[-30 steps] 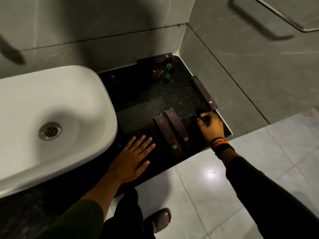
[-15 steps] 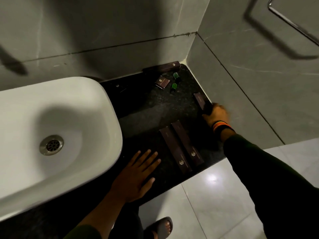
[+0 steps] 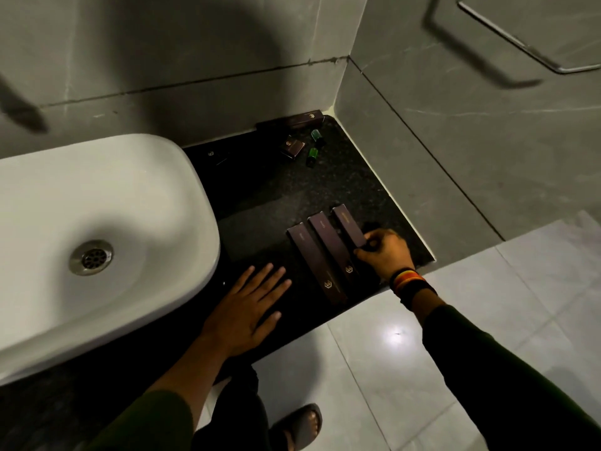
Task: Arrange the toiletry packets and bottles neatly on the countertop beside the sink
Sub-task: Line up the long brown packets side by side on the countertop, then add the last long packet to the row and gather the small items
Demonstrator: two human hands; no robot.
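Two long dark brown packets (image 3: 317, 263) lie side by side near the front edge of the black countertop (image 3: 325, 190). My right hand (image 3: 385, 253) grips the near end of a third long packet (image 3: 348, 224), laid just right of the pair and parallel to them. My left hand (image 3: 250, 307) rests flat and open on the counter, left of the packets. At the back corner lie two small green bottles (image 3: 313, 146), a small square packet (image 3: 292, 146) and a long packet (image 3: 300, 118) against the wall.
A white basin (image 3: 97, 242) with a metal drain fills the left side. Another small dark packet (image 3: 214, 156) sits in shadow behind the basin. Grey tiled walls enclose the counter at the back and right. A towel rail (image 3: 520, 40) hangs on the right wall.
My right hand took the long packet from beside the right wall and brought it next to the two front packets. My left hand stayed flat on the counter.
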